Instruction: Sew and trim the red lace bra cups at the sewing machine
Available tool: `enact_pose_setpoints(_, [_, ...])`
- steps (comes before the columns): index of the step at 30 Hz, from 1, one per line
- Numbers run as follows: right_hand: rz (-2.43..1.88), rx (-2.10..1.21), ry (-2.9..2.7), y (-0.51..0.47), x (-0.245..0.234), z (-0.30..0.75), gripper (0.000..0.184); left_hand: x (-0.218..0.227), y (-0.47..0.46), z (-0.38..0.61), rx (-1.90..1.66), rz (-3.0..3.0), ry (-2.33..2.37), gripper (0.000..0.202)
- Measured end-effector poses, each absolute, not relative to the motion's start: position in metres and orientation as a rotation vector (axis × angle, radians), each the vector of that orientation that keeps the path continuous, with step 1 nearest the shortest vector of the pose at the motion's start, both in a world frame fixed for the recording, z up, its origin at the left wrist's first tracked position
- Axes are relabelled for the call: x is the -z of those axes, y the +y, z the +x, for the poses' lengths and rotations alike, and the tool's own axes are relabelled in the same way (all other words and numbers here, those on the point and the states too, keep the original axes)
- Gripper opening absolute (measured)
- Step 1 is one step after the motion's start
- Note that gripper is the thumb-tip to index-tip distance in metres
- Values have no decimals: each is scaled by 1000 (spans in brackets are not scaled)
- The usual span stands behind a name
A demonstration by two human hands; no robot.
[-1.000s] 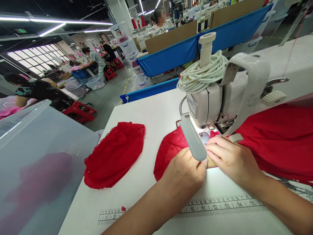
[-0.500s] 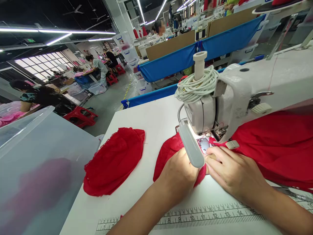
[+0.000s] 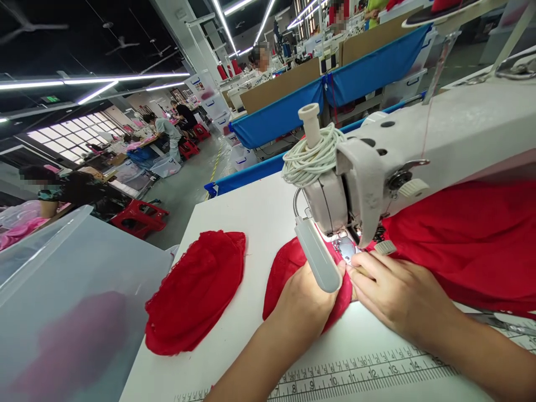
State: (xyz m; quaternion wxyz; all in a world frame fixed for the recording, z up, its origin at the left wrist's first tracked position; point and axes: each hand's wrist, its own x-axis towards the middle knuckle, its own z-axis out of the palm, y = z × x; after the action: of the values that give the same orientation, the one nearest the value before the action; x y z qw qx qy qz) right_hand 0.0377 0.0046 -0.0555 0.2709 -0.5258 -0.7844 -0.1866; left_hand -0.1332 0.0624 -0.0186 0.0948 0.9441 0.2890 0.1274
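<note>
cloth (image 3: 280,273) is showing more between our left hand (image 3: 307,296) and right hand (image 3: 393,290), grips unclear. a bin (image 3: 121,257) is holding something pink (image 3: 81,346).

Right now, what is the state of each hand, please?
Left hand: curled over red fabric; grip hidden.
Right hand: curled by the sewing machine; cannot tell whether it holds anything.

On the white rectangular tabletop (image 3: 259,212) in front of me I can read the black numbers 8 to 14 along a straight printed ruler scale (image 3: 353,377), while the small green glowing sign (image 3: 53,99) under the dark ceiling (image 3: 84,44) is too tiny to read.
</note>
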Motion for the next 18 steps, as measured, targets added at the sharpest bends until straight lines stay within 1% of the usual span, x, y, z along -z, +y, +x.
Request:
enact_pose_setpoints(6, [-1433,502,-2139,4,56,39,24,17,61,-132,-318,2905,857,35])
enact_pose_setpoints(12, [-1430,509,-2123,4,57,38,25,26,62,-138,-370,2908,810,31])
enact_pose_setpoints(18, [-1446,513,-2120,5,58,37,24,29,62,-140,-349,2881,838,31])
